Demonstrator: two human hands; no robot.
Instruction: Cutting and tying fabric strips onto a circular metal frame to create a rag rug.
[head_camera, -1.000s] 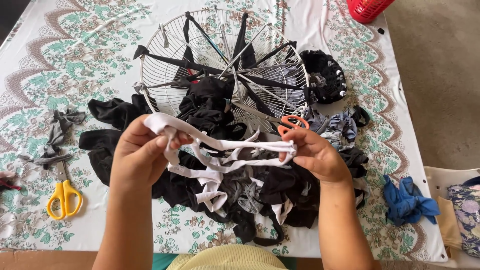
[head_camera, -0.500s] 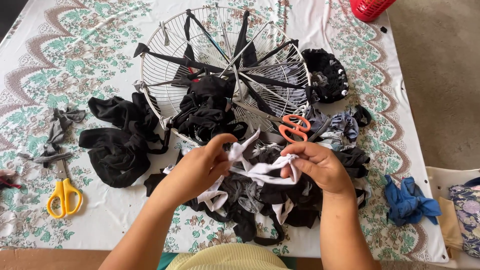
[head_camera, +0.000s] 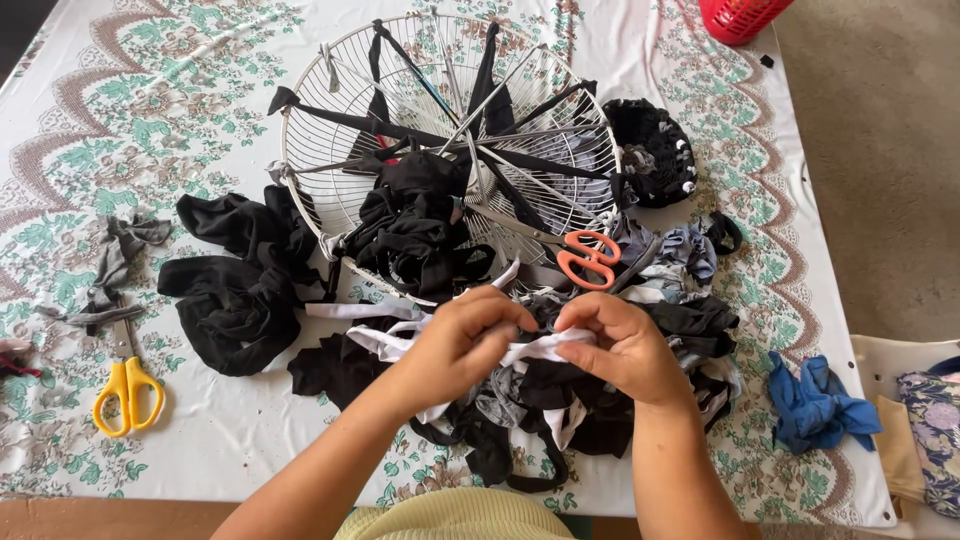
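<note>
packages: none | labels: none | signs: none | screens: none | in view: only cloth, scissors, a wire frame, no printed items

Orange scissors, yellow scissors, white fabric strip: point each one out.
orange scissors (head_camera: 588, 259), head view, on the handle loops.
yellow scissors (head_camera: 126, 394), head view, on the handles.
white fabric strip (head_camera: 535, 348), head view, on the stretch between the hands.

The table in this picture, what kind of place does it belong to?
Probably a home craft corner. A flowered cloth covers the table, both hands work a white fabric strip, and fabric scraps, orange scissors and a round wire frame lie about.
</note>
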